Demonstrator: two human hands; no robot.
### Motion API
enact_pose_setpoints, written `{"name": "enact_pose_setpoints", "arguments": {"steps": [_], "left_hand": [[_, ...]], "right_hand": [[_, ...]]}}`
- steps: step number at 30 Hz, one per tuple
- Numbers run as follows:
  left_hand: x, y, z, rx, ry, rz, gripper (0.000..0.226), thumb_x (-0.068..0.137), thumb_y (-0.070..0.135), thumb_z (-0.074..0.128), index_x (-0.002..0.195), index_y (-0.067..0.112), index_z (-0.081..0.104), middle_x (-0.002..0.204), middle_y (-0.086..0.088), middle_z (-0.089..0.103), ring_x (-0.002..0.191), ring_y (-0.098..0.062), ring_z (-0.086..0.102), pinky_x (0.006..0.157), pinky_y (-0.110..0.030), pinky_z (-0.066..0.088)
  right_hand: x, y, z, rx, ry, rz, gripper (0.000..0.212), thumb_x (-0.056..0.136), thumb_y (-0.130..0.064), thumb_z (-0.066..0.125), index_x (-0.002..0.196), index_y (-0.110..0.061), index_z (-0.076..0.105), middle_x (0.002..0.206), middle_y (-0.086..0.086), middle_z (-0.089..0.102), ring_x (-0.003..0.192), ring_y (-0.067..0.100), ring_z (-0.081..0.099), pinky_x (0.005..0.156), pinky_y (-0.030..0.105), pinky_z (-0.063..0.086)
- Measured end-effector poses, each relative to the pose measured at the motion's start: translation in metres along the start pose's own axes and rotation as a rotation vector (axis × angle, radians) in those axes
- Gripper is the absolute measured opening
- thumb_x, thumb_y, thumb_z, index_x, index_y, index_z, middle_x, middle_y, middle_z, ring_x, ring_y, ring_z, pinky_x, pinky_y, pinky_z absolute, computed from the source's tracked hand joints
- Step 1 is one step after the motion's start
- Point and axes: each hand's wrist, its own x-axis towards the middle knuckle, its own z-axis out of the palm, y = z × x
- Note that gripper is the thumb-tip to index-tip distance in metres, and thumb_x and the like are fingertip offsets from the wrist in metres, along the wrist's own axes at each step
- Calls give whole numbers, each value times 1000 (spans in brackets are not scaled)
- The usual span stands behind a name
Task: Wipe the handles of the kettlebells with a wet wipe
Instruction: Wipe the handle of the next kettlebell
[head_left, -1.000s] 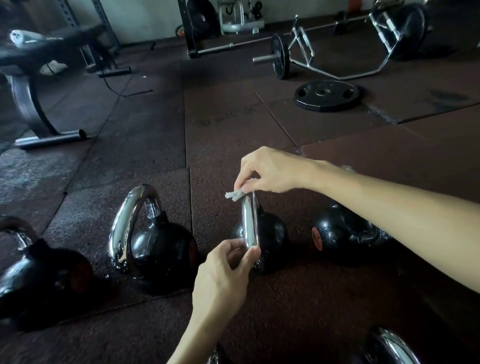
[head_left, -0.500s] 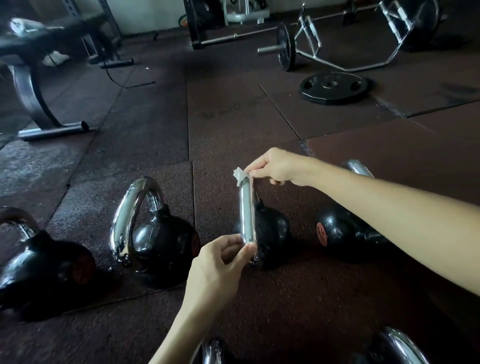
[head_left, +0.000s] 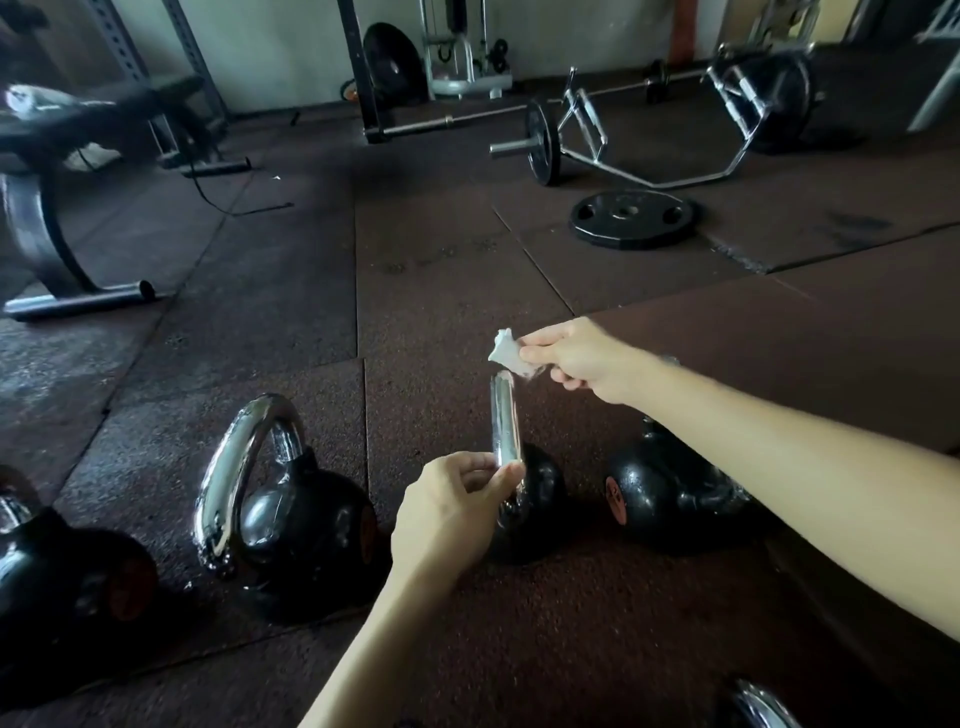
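Observation:
A small black kettlebell (head_left: 537, 499) with a chrome handle (head_left: 504, 421) stands on the rubber floor in the middle. My left hand (head_left: 452, 512) pinches the near lower part of that handle. My right hand (head_left: 574, 358) holds a crumpled white wet wipe (head_left: 506, 356) just above and right of the handle's top, apart from it. To the left stands a larger kettlebell (head_left: 296, 514). Another kettlebell (head_left: 62, 582) sits at the far left edge. A fourth kettlebell (head_left: 670, 493) stands at the right, partly hidden under my right forearm.
A chrome handle (head_left: 753, 704) shows at the bottom right edge. Beyond lie a weight plate (head_left: 631, 218), a loaded trap bar (head_left: 649, 140) and a barbell (head_left: 467, 119). A bench frame (head_left: 57, 260) stands at the left.
My right hand with the wipe has slid up the handle and come off its top, moving right. My left hand keeps its hold low on the handle.

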Motion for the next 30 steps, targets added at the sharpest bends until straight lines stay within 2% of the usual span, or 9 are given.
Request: {"name": "enact_pose_setpoints", "arguments": {"steps": [5, 8, 10, 15, 19, 21, 23, 26, 30], "left_hand": [[7, 3, -9, -49, 34, 14, 42, 81, 58, 79, 116, 35, 75, 99, 20, 77, 94, 1, 70, 95, -29, 55], [13, 9, -23, -332, 78, 94, 48, 88, 44, 78, 133, 31, 68, 109, 16, 76, 94, 5, 70, 90, -19, 54], [16, 20, -28, -523, 24, 179, 36, 93, 28, 75, 129, 28, 70, 96, 17, 79, 77, 13, 67, 71, -7, 50], [20, 22, -32, -665, 112, 221, 15, 91, 22, 78, 106, 24, 80, 89, 8, 81, 76, 2, 70, 67, -11, 50], [-2, 8, -20, -358, 348, 322, 9, 86, 31, 82, 89, 37, 77, 75, 24, 73, 60, 7, 61, 59, -12, 44], [-19, 3, -7, -173, 372, 416, 8, 85, 41, 81, 92, 39, 77, 75, 29, 70, 63, 2, 64, 60, -17, 49], [-33, 0, 6, -50, 376, 475, 9, 87, 45, 78, 95, 43, 73, 82, 41, 65, 70, 0, 67, 62, -22, 54], [-44, -5, 28, 104, 486, 527, 16, 86, 33, 82, 92, 44, 71, 122, 35, 56, 85, -1, 66, 49, -23, 52], [-51, -6, 44, 56, 563, 426, 19, 81, 35, 87, 95, 45, 78, 115, 35, 68, 78, 3, 71, 52, -21, 56]], "right_hand": [[-27, -11, -22, 44, -224, -5, 22, 94, -14, 73, 116, -15, 76, 90, 1, 72, 54, 5, 40, 48, 20, 25], [-42, -17, -11, 20, -330, 7, 20, 94, -16, 73, 113, -10, 72, 88, 3, 72, 53, 7, 39, 51, 23, 24], [-52, -26, -2, 12, -373, -3, 16, 95, -17, 72, 110, -12, 72, 83, -1, 70, 52, 6, 41, 52, 23, 24], [-56, -32, 8, 11, -364, -15, 22, 96, -22, 72, 115, -11, 75, 88, -1, 73, 53, 6, 44, 54, 23, 27], [-49, -21, 0, -663, -105, -330, 38, 90, -20, 79, 123, -36, 73, 116, -6, 70, 81, -10, 55, 82, 23, 40], [-44, -13, -1, -855, -164, -444, 50, 90, -16, 78, 133, -38, 67, 136, -7, 61, 84, -26, 51, 93, 21, 37], [-39, -4, -2, -886, -203, -509, 51, 92, -12, 74, 136, -36, 66, 144, -3, 58, 78, -38, 42, 92, 23, 41], [-35, -1, -2, -852, -160, -543, 44, 95, -15, 70, 132, -38, 68, 144, -2, 61, 78, -39, 41, 90, 20, 37], [-31, -4, -1, -836, -165, -487, 44, 94, -18, 68, 126, -48, 68, 145, -11, 60, 68, -17, 59, 81, 19, 47]]}}
